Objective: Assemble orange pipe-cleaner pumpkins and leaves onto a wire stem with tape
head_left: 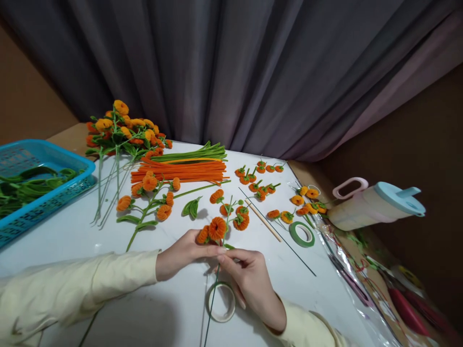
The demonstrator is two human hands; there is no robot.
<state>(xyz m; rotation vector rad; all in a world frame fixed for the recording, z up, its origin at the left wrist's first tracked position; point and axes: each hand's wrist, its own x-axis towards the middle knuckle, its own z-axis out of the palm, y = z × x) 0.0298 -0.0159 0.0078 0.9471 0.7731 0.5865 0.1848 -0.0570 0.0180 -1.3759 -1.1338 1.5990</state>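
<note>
no readable text or numbers anywhere

Basket [47,208] left, cup [367,206] right, sprig [217,227] between

At the front of the counter [300,294], the sprig is between the left fingers [211,251] and the right fingers [233,268], above the near tape roll [223,319]. To its left lies a second sprig [146,210]; a leaf cluster [193,208] sits between the two. Behind these is a pile of pipe cleaners [181,172], with a bouquet [137,123] to its left. Leaves [31,188] lie in the basket. Right of the sprig come a stick [265,222], a wire [297,255], then another tape roll [293,235]. Loose flowers [245,180] lie behind the stick. Scissors [349,280] are in front of the cup. A curtain [217,72] hangs behind.
</note>
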